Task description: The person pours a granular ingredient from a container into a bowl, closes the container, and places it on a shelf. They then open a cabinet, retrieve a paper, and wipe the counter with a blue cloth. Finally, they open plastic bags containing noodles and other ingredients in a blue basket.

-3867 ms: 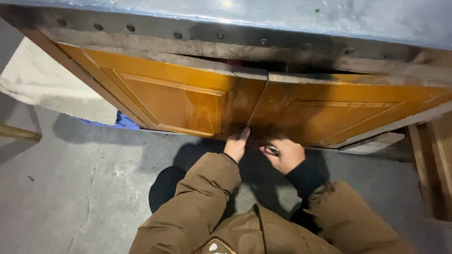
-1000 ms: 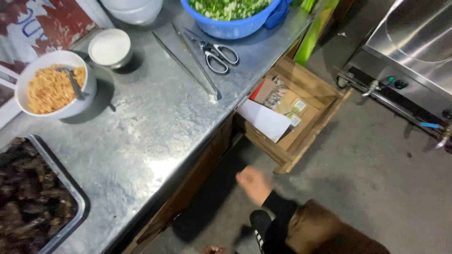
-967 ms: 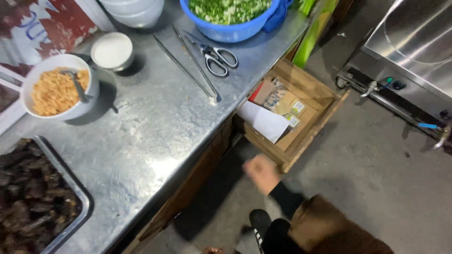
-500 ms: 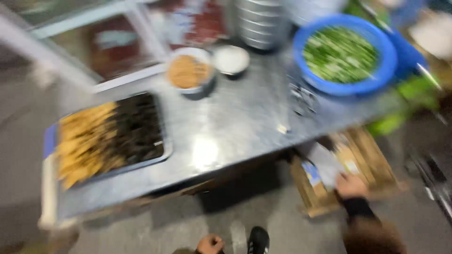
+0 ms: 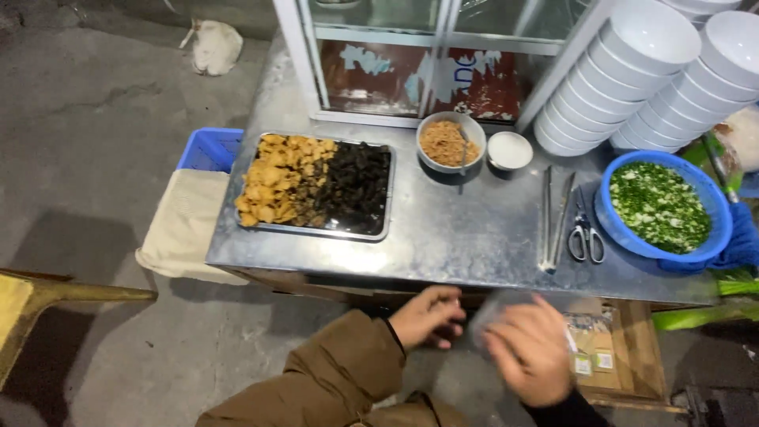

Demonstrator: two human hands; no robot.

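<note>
My left hand [image 5: 427, 316] hovers just below the front edge of the steel counter [image 5: 466, 237], fingers loosely curled with nothing seen in them. My right hand [image 5: 530, 352] is blurred beside it, over the floor in front of an open wooden drawer [image 5: 632, 356] with paper packets inside. A pale see-through thing [image 5: 492, 310], maybe plastic, smears at its fingertips; whether the hand grips it is unclear. Brown jacket sleeves cover both arms.
On the counter: a metal tray [image 5: 316, 231] of yellow and dark food, a bowl of brown crumbs [image 5: 449, 142], a small white bowl [image 5: 510, 149], tongs [image 5: 553, 217], scissors [image 5: 587, 237], a blue basin of chopped greens [image 5: 662, 207]. Stacked white bowls [image 5: 632, 71] stand behind. A blue crate [image 5: 209, 149] sits left.
The view has swung from the drawer and floor up to the whole counter from its front. My right hand has left the drawer and come up beside my left hand.
</note>
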